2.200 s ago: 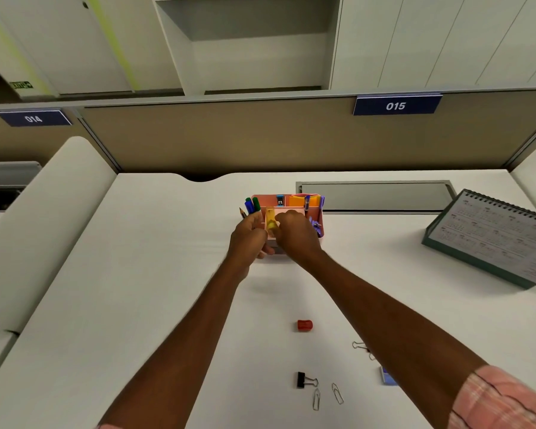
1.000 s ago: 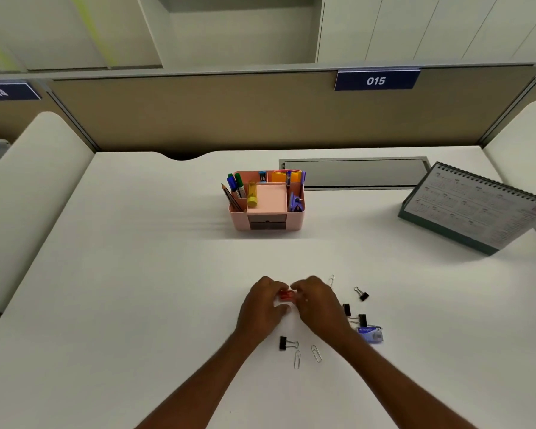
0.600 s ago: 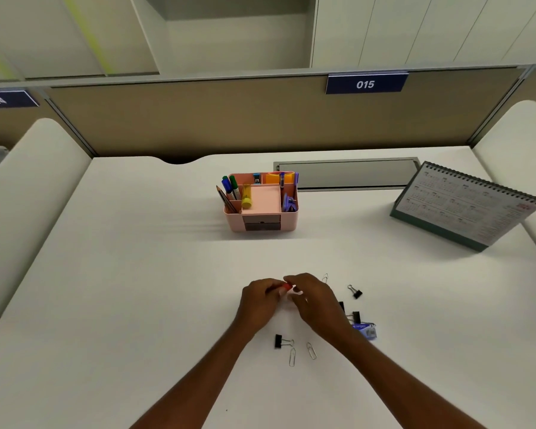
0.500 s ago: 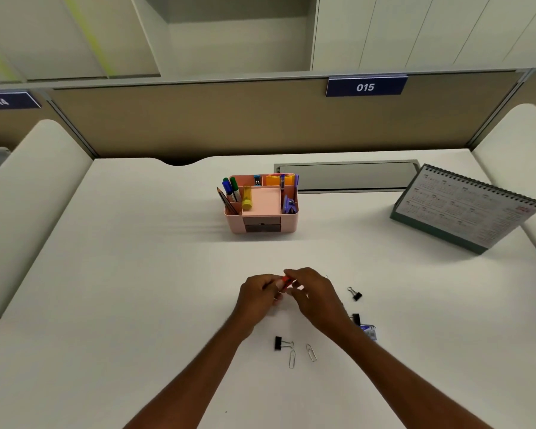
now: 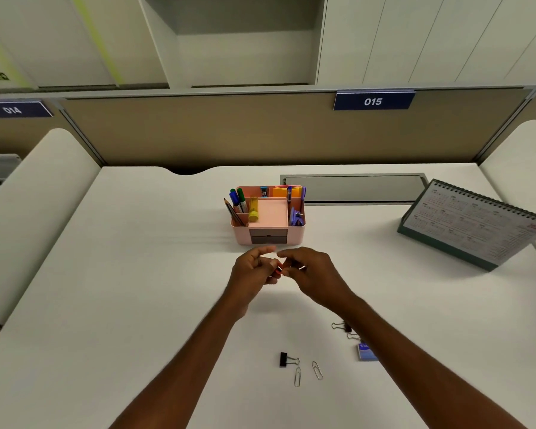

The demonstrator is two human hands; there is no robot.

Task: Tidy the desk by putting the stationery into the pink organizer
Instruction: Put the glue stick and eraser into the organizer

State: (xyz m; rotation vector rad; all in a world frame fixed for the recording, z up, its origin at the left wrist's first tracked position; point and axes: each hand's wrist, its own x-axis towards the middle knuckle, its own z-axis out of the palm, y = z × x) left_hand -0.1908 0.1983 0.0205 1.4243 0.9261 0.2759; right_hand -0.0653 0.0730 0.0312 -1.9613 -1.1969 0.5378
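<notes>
Left hand (image 5: 252, 272) and right hand (image 5: 314, 274) are hovering above the counter (image 5: 136, 274), just in front of the pink organizer (image 5: 268, 235). Curled fingers of both are pinching a small red item (image 5: 278, 272) between them. A black binder clip (image 5: 283, 359) and two paper clips (image 5: 297, 376) are lying nearer the viewer, well apart from the organizer.

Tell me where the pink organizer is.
Head view: the pink organizer stands mid-desk toward the back, just beyond the left hand and right hand, with the grey cable hatch behind it to the right.
</notes>
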